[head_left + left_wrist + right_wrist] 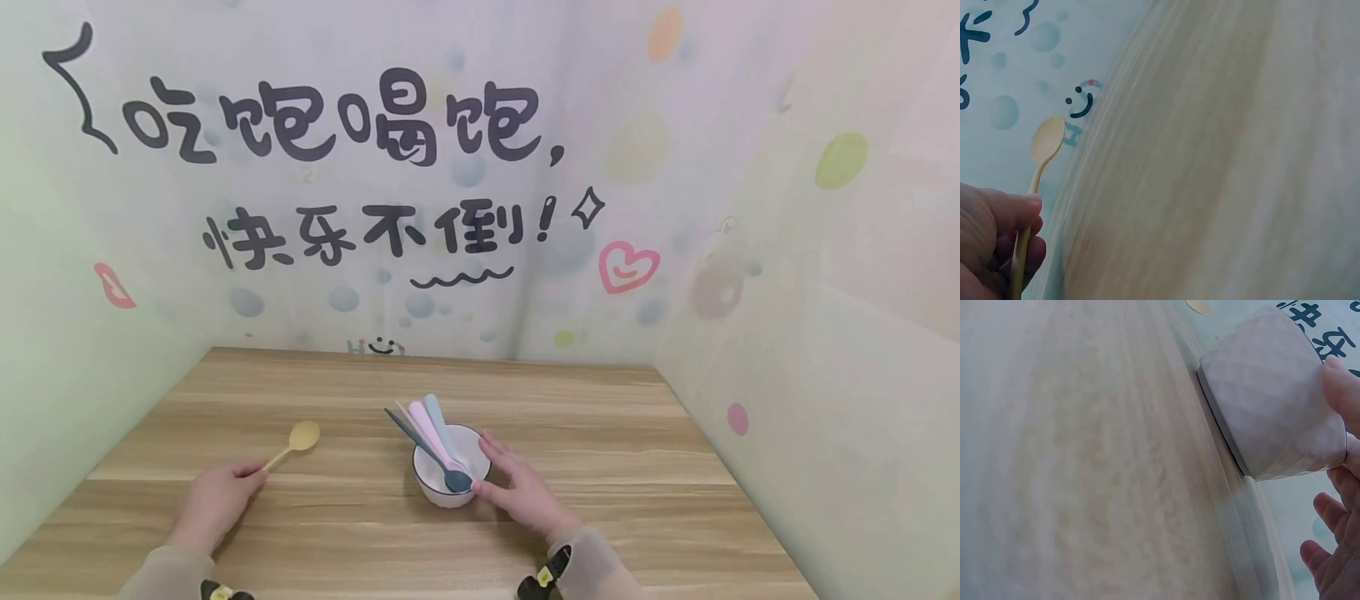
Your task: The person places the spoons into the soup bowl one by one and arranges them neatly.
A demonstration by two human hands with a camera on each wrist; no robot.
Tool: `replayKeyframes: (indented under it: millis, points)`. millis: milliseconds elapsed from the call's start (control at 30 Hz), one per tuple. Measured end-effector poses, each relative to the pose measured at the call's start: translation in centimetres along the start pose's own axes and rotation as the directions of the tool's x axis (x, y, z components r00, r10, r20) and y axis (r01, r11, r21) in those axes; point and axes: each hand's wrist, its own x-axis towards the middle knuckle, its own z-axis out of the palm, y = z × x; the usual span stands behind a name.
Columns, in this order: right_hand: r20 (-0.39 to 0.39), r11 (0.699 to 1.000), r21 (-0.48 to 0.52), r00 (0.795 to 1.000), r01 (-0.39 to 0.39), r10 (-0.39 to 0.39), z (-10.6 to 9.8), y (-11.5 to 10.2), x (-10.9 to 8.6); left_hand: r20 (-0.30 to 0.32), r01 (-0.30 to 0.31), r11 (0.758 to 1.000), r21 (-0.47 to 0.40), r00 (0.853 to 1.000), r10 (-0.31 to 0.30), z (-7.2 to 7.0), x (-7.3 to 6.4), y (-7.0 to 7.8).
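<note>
My left hand (217,500) pinches a pale yellow spoon (303,436) by its handle, with its oval head pointing away from me. The same spoon (1047,139) stands out above the thumb in the left wrist view. Toward the middle of the table is a white bowl (442,497) with a dark rim and faceted sides. Leaning in it are a dark teal spoon (457,481), a pink utensil (426,423) and a light blue one (433,410). Another thin pale handle shows behind them. My right hand (525,493) holds the bowl (1272,400) at its right side, thumb and fingers spread along the rim.
The wood-grain table (360,550) is closed in by a patterned back wall (450,317) with dark lettering and by walls on the left and right. A dark strap (546,573) sits on each wrist.
</note>
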Motion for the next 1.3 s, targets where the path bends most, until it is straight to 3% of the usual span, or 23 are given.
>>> replayKeyframes:
  millis: [200,567,767,967,1300]
  points:
    - [-0.01,1.0,-0.006,1.0,0.018,-0.018,0.0,0.1,0.1,0.004,-0.017,1.0,0.017,1.0,0.017,-0.2,0.0,0.4]
    - [0.009,1.0,0.008,1.0,-0.01,0.01,-0.1,0.0,0.1,0.034,-0.184,0.98,0.073,0.983,0.182,-1.0,-0.5,2.6]
    - [0.005,1.0,-0.002,1.0,-0.005,0.005,0.0,0.0,0.0,0.094,-0.193,0.979,0.06,0.978,0.187,-1.7,-0.6,4.2]
    - [0.001,1.0,-0.005,1.0,0.005,-0.005,-0.1,0.0,0.1,0.135,-0.239,0.969,0.056,0.964,0.23,-2.2,-0.7,5.6]
    - [0.004,1.0,0.006,1.0,0.013,-0.013,0.0,0.0,0.0,0.136,-0.345,0.936,0.072,0.933,0.333,-2.6,-1.0,7.9]
